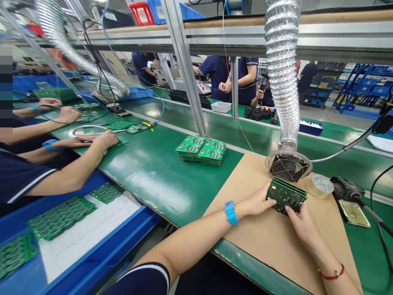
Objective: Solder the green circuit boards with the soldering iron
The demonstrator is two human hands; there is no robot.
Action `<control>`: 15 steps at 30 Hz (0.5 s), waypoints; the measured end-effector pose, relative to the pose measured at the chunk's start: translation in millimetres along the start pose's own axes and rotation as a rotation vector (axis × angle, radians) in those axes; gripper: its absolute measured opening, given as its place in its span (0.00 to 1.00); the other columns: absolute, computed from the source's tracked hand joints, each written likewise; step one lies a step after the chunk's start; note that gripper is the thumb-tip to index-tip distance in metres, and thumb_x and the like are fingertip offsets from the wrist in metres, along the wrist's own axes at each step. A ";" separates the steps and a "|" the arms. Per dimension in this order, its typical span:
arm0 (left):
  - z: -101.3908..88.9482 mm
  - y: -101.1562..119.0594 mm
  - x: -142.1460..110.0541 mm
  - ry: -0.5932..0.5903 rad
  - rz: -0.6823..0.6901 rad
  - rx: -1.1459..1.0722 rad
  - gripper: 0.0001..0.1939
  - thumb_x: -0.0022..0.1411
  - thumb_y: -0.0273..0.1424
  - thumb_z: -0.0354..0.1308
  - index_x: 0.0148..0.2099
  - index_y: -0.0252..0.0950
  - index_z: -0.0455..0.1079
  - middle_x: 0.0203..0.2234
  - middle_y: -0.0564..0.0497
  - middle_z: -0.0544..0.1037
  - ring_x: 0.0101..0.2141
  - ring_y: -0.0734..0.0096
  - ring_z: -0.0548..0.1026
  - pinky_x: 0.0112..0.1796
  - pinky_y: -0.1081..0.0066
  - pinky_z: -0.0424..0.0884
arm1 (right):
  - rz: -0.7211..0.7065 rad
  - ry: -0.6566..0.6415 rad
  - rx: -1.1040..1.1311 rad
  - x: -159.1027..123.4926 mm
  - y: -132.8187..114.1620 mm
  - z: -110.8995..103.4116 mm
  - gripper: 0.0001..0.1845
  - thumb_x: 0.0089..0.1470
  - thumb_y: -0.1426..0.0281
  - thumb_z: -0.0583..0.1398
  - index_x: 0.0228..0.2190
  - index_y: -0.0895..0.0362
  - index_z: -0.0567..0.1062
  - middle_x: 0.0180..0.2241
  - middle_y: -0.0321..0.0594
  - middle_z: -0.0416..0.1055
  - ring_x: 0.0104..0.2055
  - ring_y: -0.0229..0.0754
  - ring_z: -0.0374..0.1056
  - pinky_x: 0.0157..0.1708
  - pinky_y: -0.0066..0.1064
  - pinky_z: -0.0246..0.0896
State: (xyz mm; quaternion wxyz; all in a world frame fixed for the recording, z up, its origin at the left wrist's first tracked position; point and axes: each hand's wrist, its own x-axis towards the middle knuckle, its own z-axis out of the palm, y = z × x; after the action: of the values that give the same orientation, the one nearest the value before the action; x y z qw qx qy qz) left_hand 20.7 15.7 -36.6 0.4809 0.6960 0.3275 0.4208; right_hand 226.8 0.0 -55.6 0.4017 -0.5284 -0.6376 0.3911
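Note:
Between my two hands is a stack of green circuit boards (287,196), tilted so its component side faces me, above brown paper (245,229). My left hand (260,200), with a blue strap on its wrist, grips the stack's left edge, thumb on the front. On the lower right side my right hand (302,223) holds the same stack, its thumb pressed near the bottom edge; a red string bracelet circles that wrist. Just behind the boards stands a round fan grille (288,167) at the end of a silver duct (282,73).
Two piles of circuit boards (201,150) rest on the green bench left of the paper. A tape roll (320,185), a soldering iron holder (348,188) and a sponge tray (354,213) lie at right. Co-workers' hands (106,139) work at left. A metal post (186,69) rises ahead.

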 end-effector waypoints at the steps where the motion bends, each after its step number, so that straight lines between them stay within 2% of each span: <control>1: -0.2 0.7 -0.2 -0.008 0.003 0.003 0.33 0.58 0.27 0.59 0.65 0.35 0.56 0.58 0.43 0.68 0.58 0.56 0.64 0.61 0.54 0.58 | 0.004 -0.003 -0.003 0.3 0.5 -0.1 0.28 0.54 0.56 0.60 0.53 0.54 0.64 0.49 0.47 0.72 0.57 0.53 0.66 0.57 0.50 0.61; 5: -1.4 0.0 0.9 -0.027 0.011 -0.030 0.28 0.60 0.29 0.56 0.63 0.35 0.60 0.58 0.44 0.69 0.58 0.58 0.65 0.62 0.56 0.58 | 0.025 -0.001 0.012 1.1 1.5 0.2 0.28 0.53 0.54 0.60 0.51 0.54 0.65 0.51 0.49 0.71 0.57 0.55 0.65 0.58 0.52 0.58; 8: -1.8 -2.5 3.2 -0.001 -0.016 -0.083 0.24 0.59 0.30 0.57 0.58 0.35 0.65 0.55 0.45 0.72 0.54 0.59 0.68 0.59 0.56 0.62 | 0.036 0.026 0.031 0.9 -0.6 1.7 0.28 0.53 0.54 0.61 0.51 0.55 0.66 0.51 0.50 0.71 0.56 0.56 0.66 0.58 0.53 0.59; 12: -4.3 3.1 6.9 0.062 -0.088 -0.185 0.22 0.54 0.34 0.61 0.51 0.35 0.68 0.47 0.46 0.76 0.45 0.62 0.74 0.50 0.60 0.70 | 0.023 0.015 0.196 -3.2 -9.4 7.9 0.33 0.53 0.55 0.63 0.56 0.53 0.62 0.52 0.48 0.71 0.54 0.51 0.69 0.55 0.47 0.65; 15: -18.7 16.4 9.8 0.162 -0.147 -0.239 0.19 0.50 0.36 0.63 0.45 0.36 0.69 0.39 0.49 0.78 0.38 0.65 0.75 0.41 0.66 0.73 | 0.025 -0.041 0.335 -7.2 -15.1 12.3 0.36 0.55 0.54 0.62 0.59 0.52 0.57 0.46 0.45 0.74 0.45 0.47 0.73 0.46 0.42 0.71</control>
State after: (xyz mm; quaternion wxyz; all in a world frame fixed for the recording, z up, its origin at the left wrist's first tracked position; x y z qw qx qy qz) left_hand 8.9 26.2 -15.0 0.5619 0.5719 0.3625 0.4752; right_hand 210.8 -10.0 -47.0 0.4661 -0.4538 -0.5650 0.5075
